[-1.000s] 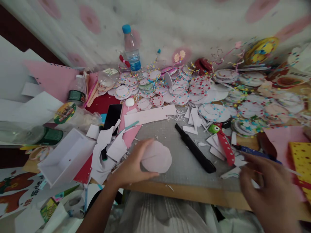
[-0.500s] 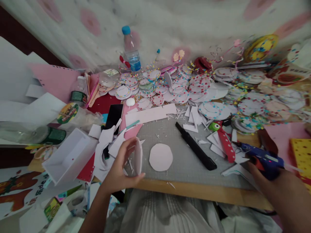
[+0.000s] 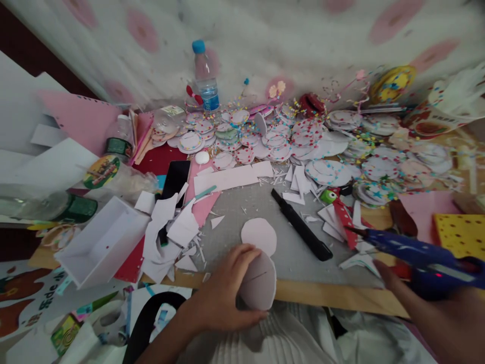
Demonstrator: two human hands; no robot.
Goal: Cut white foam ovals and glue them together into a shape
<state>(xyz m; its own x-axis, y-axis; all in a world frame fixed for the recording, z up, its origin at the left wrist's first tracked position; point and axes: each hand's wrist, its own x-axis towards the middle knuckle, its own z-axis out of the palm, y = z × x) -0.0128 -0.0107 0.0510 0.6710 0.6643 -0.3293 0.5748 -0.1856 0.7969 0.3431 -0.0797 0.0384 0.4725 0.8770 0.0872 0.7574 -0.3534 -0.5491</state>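
Observation:
My left hand (image 3: pixel 223 290) is closed around a pale pink foam disc (image 3: pixel 259 283) with a short slit, held at the table's near edge over my lap. A second pale pink disc (image 3: pixel 259 235) lies flat on the grey cutting mat (image 3: pixel 265 212) just beyond it. My right hand (image 3: pixel 435 308) at the lower right grips a blue hot glue gun (image 3: pixel 413 255), its nozzle pointing left toward the mat. A black utility knife (image 3: pixel 302 231) lies diagonally on the mat between the two hands.
White foam scraps (image 3: pixel 170 232) and a white tray (image 3: pixel 102 242) sit at the left, with a black phone (image 3: pixel 176 179) and bottles. Several decorated discs (image 3: pixel 280 141) cover the back; a water bottle (image 3: pixel 204 76) stands by the wall. Red scissors (image 3: pixel 343 212) and yellow dotted paper (image 3: pixel 460 235) lie at right.
My left hand lifted one disc off the other and brought it back to the table edge. My right hand picked up the glue gun and raised it, pointing left.

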